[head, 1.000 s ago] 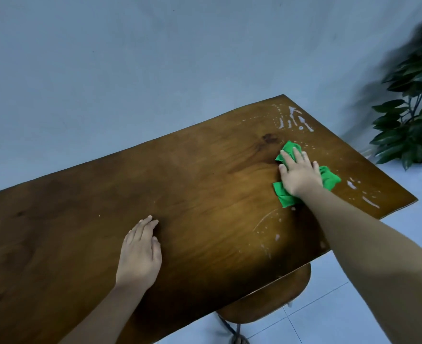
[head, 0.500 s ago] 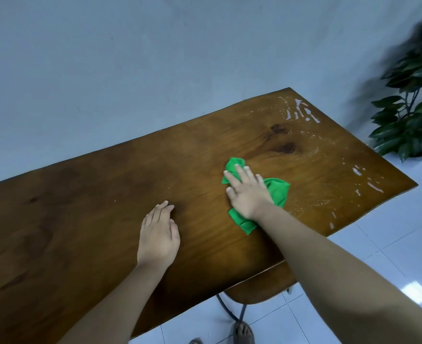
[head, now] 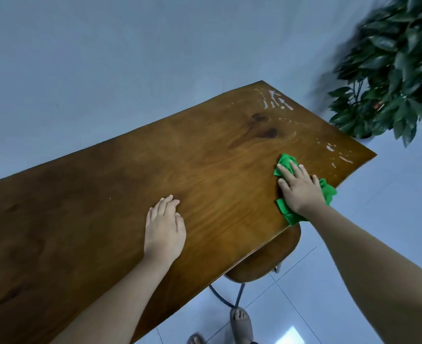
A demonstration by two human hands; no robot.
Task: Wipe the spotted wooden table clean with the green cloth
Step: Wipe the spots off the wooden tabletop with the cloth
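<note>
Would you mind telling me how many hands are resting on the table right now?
2: the left hand flat mid-table, the right hand pressing the green cloth near the table's front-right edge.

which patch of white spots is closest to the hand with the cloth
The patch by the table's right end, just beyond the right hand pressing the green cloth. The other patch sits at the far corner, well away.
</note>
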